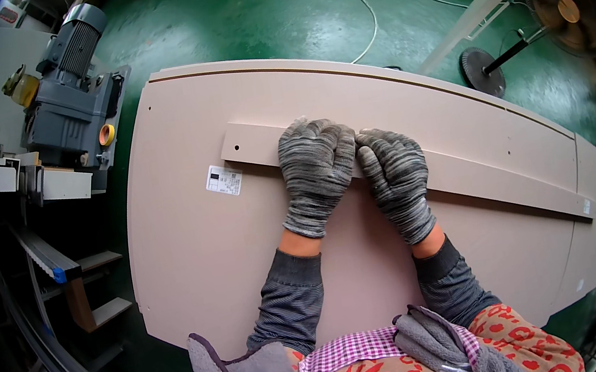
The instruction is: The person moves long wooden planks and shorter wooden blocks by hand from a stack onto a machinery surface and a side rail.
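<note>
A long, narrow, pale pink board strip point(500, 183) lies slantwise over a large panel of the same colour point(211, 277). It has a round dark hole near its left end and a small white label at its right end. My left hand point(317, 159), in a grey striped glove, is closed over the strip's left half. Beside it my right hand point(396, 174), gloved alike, is closed too. Their thumbs and fingertips nearly meet above the strip. Whatever the fingers pinch is hidden. A white printed sticker point(224, 180) is on the panel, left of my left hand.
A grey motor with gearbox point(69, 94) and a yellow tape roll point(107, 134) stand at far left. Metal rails point(44, 253) run along the left. Beyond the panel, a white cable point(363, 4) crosses the green floor; a pedestal fan point(564, 7) and white post point(477, 13) stand right.
</note>
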### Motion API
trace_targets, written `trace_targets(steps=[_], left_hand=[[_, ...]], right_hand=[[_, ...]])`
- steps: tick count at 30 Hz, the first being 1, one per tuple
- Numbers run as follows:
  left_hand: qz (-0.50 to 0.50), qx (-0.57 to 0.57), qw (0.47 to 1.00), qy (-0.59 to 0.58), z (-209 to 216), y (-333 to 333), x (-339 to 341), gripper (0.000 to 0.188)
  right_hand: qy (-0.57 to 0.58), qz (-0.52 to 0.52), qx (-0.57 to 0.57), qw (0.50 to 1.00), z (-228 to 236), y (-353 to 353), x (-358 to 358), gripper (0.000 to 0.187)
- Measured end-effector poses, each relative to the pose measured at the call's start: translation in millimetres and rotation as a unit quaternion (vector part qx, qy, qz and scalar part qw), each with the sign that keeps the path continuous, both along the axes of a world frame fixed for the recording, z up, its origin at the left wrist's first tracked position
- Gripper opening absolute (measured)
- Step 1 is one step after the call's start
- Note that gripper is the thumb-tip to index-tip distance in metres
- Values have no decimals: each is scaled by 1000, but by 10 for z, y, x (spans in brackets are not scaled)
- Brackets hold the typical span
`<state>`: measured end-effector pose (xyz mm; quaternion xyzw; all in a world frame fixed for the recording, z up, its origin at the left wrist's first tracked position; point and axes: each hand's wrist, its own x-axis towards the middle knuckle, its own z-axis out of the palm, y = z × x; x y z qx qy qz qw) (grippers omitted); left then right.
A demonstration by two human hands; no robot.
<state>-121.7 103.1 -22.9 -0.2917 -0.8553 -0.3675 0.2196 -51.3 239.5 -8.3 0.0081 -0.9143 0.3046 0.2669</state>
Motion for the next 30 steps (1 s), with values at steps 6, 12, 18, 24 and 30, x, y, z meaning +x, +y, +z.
trace_targets(steps=[6, 12, 18, 24, 30], left_hand=[[-10, -5, 1000, -14, 65, 25, -6, 15], [-6, -23, 999, -37, 62, 18, -3, 17], [1, -12, 999, -34, -2, 22, 5, 16], [7, -34, 998, -59, 8, 21, 0, 18], [6, -49, 999, -22, 15, 21, -6, 17]], right_hand=[[-13, 13, -2, 1000, 12, 35, 3, 28], [-14, 26, 14, 999, 44, 48, 8, 33], [4, 9, -23, 1000, 14, 47, 17, 25], [70, 57, -101, 991, 81, 7, 21, 27], [90, 69, -116, 987, 39, -19, 24, 19]])
